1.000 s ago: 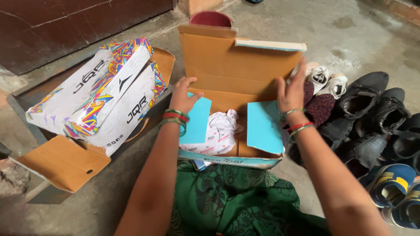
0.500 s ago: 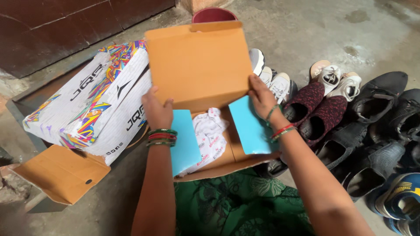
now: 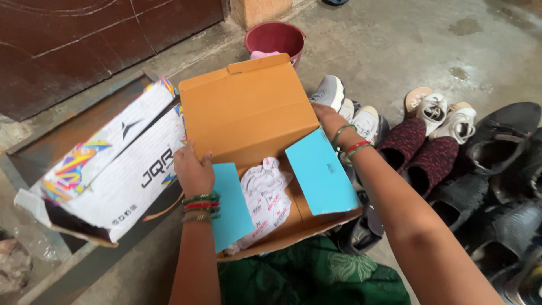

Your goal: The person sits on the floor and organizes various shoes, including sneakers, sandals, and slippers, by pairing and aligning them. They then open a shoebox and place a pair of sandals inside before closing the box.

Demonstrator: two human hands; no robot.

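Observation:
An open brown cardboard shoe box [image 3: 293,226] rests on my lap over green patterned cloth. Its lid [image 3: 248,113] is tilted forward over the back half of the box. My left hand [image 3: 192,169] grips the lid's left edge, and my right hand [image 3: 330,121] holds its right edge. Two light blue side flaps [image 3: 319,172] stand up inside the box. Between them lies crumpled white wrapping paper [image 3: 262,197] with red print. Coloured bangles ring both wrists.
Two white shoe boxes with multicoloured patterns [image 3: 107,169] lie stacked to the left on an open carton. A maroon bucket [image 3: 275,38] stands behind the lid. Several shoes, white [image 3: 440,113], maroon [image 3: 418,152] and black [image 3: 497,147], line the concrete floor on the right.
The lid has swung down from upright toward the box opening, with both hands moving onto its side edges. The view has shifted, and the patterned boxes now sit lower left.

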